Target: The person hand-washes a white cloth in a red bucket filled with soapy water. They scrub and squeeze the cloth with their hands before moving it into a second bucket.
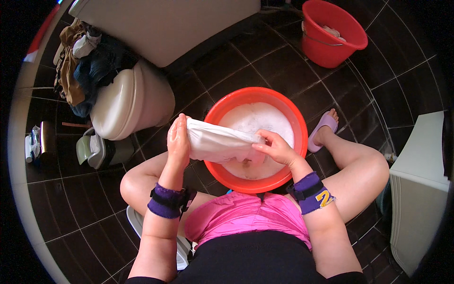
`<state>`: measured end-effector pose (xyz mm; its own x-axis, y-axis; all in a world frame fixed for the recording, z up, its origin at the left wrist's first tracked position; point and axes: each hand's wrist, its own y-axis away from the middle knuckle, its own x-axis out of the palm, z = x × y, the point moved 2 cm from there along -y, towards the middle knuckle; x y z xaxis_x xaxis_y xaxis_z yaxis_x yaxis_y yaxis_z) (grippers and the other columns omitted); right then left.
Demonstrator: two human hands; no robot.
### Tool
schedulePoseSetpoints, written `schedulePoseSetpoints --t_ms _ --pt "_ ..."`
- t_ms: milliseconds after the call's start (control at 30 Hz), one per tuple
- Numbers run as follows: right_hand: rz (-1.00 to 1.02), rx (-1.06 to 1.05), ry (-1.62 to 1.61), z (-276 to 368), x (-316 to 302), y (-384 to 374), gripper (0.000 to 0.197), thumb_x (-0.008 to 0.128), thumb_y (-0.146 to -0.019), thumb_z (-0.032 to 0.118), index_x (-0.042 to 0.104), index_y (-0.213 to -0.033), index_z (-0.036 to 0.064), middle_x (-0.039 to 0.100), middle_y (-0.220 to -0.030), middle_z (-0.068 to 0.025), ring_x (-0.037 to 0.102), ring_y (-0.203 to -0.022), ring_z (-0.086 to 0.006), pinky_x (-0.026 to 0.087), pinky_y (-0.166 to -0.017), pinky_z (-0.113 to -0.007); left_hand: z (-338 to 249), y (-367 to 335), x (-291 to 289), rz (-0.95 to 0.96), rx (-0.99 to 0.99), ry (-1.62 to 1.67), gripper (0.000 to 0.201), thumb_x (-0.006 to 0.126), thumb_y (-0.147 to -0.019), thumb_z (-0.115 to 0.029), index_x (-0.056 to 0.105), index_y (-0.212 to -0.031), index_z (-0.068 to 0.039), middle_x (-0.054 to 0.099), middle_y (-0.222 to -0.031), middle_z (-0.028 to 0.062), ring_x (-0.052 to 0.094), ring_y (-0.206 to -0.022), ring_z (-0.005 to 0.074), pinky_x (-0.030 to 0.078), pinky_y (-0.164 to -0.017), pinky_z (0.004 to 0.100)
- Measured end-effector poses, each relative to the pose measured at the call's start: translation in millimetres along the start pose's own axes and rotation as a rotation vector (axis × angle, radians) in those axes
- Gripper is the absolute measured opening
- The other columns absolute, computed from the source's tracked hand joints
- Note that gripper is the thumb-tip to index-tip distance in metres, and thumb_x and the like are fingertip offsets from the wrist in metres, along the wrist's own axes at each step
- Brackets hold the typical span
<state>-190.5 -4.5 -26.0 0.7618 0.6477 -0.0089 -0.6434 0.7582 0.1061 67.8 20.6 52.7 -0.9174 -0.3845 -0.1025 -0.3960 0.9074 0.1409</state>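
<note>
A white wet-looking cloth (220, 142), perhaps a garment, is stretched between my two hands over the left part of a red basin (295, 111). My left hand (178, 142) grips its left end, fingers together and pointing away from me. The thumb side lies against the fabric. My right hand (276, 147) pinches the right end between thumb and fingers. Below the cloth, whitish suds (265, 118) fill the basin. The cloth's lower edge hangs near the foam, and I cannot tell whether it touches.
Far right stands a red bucket (326, 52) with pale cloth inside. At the left is a lidded toilet (127, 104), clothes (90, 66) heaped behind it, and a small bin (97, 151) beside it. A white cabinet-like piece (418, 189) stands at the right. Dark tiles (227, 66) cover the floor.
</note>
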Motion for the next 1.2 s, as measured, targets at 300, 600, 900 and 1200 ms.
schedulePoseSetpoints --t_ms 300,600,900,1200 --pt "-0.585 0.022 -0.349 1 8 -20 0.03 0.047 -0.097 0.025 0.061 -0.09 -0.0002 0.061 -0.08 -0.0021 0.053 -0.078 -0.0084 0.043 -0.073 -0.023 64 7 31 0.026 -0.248 0.09 0.027 0.067 -0.084 -0.028 0.052 -0.087 -0.006 0.053 -0.073 0.0 0.049 -0.067 0.009 0.043 -0.062 0.025" --pt "-0.471 -0.25 0.435 79 80 -1 0.031 0.077 -0.067 0.038 0.064 -0.074 0.0108 0.061 -0.069 -0.0099 0.062 -0.064 -0.03 0.05 -0.056 -0.038 88 21 81 0.245 -0.468 0.509 0.027 0.055 -0.092 -0.031 0.053 -0.097 -0.004 0.058 -0.084 0.0045 0.055 -0.073 0.0131 0.047 -0.063 0.0274" --pt "-0.591 -0.352 0.692 60 68 -11 0.008 0.062 -0.079 0.016 0.066 -0.075 0.0105 0.061 -0.068 -0.0117 0.062 -0.062 -0.0289 0.048 -0.054 -0.036 83 44 110 0.106 -0.726 0.578 0.024 0.053 -0.092 -0.031 0.057 -0.078 -0.012 0.057 -0.072 0.0021 0.055 -0.062 0.0132 0.046 -0.056 0.0306" --pt "-0.631 -0.307 0.417 48 57 -12 0.014 0.06 -0.082 0.016 0.061 -0.071 0.0067 0.062 -0.073 -0.0149 0.06 -0.061 -0.0339 0.049 -0.056 -0.036 90 48 110 0.209 -0.697 0.799 0.033 0.043 -0.095 -0.038 0.059 -0.101 -0.009 0.059 -0.082 0.0047 0.058 -0.072 0.0161 0.05 -0.064 0.0299"
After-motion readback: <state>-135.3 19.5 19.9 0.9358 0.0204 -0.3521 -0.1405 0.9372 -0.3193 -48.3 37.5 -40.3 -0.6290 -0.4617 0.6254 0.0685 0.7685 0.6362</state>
